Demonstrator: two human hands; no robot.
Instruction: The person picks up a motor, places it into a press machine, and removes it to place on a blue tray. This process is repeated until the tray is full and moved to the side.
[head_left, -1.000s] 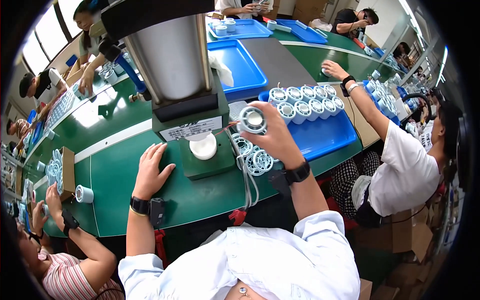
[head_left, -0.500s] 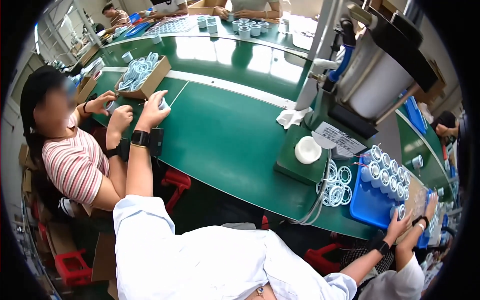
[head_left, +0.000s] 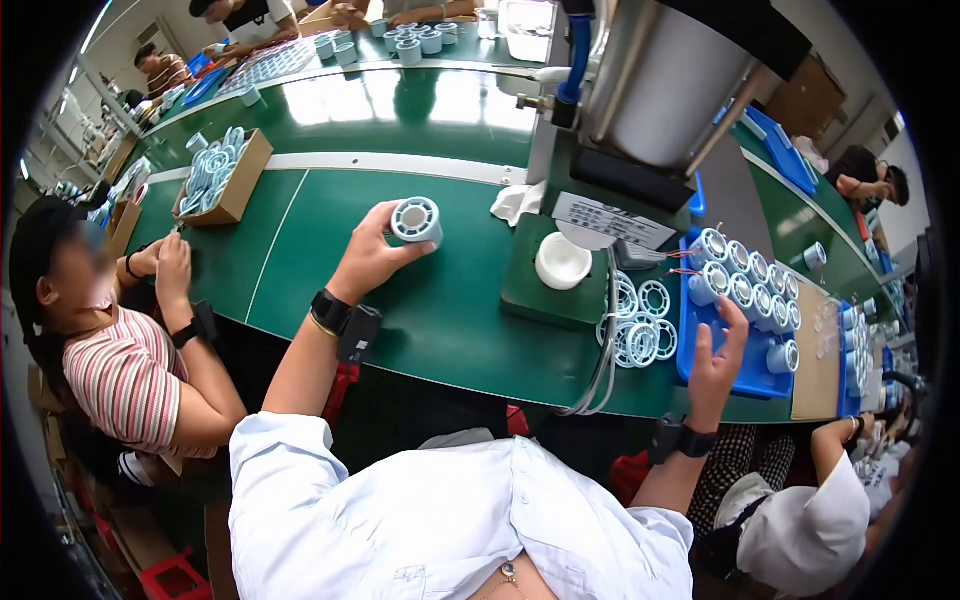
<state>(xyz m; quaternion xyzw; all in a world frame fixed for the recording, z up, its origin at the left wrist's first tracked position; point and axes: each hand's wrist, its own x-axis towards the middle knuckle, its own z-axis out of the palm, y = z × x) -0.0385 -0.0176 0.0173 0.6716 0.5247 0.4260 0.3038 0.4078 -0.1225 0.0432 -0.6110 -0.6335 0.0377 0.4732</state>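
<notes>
My left hand (head_left: pixel 366 258) grips a light-blue plastic cylinder (head_left: pixel 416 221) from its left side, thumb in front. A slotted ring shows on the cylinder's upper end, and it is held above the green table (head_left: pixel 300 270). My right hand (head_left: pixel 716 365) is open and holds nothing, fingers pointing up over the near edge of a blue tray (head_left: pixel 686 352). Several similar cylinders (head_left: pixel 741 290) stand in rows in that tray, some with thin red wires. A single cylinder (head_left: pixel 783 357) lies tilted near the tray's near right corner.
Between my hands stands a press (head_left: pixel 650 90) above a green block with a round white holder (head_left: pixel 564 261). Loose light-blue rings (head_left: pixel 640 338) lie beside hanging grey cables (head_left: pixel 608 350). A cardboard box of rings (head_left: pixel 246 178) is at left. Co-workers sit on both sides.
My left hand has moved right, away from the left co-worker, with the cylinder. My right hand has let go of a cylinder in the tray and drawn back left. The view has shifted right.
</notes>
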